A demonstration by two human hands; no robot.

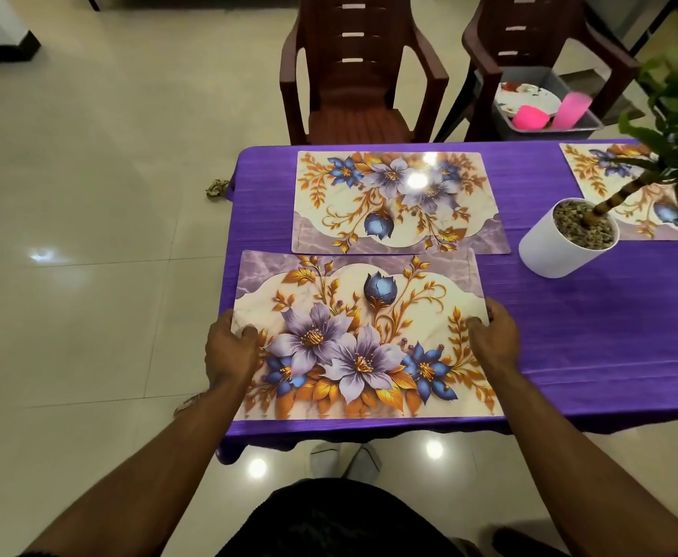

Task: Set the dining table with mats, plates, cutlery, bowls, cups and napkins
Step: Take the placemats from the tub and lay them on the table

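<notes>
A floral mat (363, 335) lies at the near edge of the table with the purple cloth (594, 315). My left hand (231, 347) grips the mat's left edge, thumb on top. The right edge is held the same way by my right hand (492, 335). A second floral mat (397, 203) lies just beyond it on the far side. At the far right a third mat (594, 170) is partly hidden by a plant.
A white pot with a plant (566, 239) stands right of the mats. Two brown plastic chairs (361, 74) stand behind the table. The right chair holds a grey tray (588, 128) with a plate (526, 96), a pink cup (570, 110) and a pink bowl (530, 116).
</notes>
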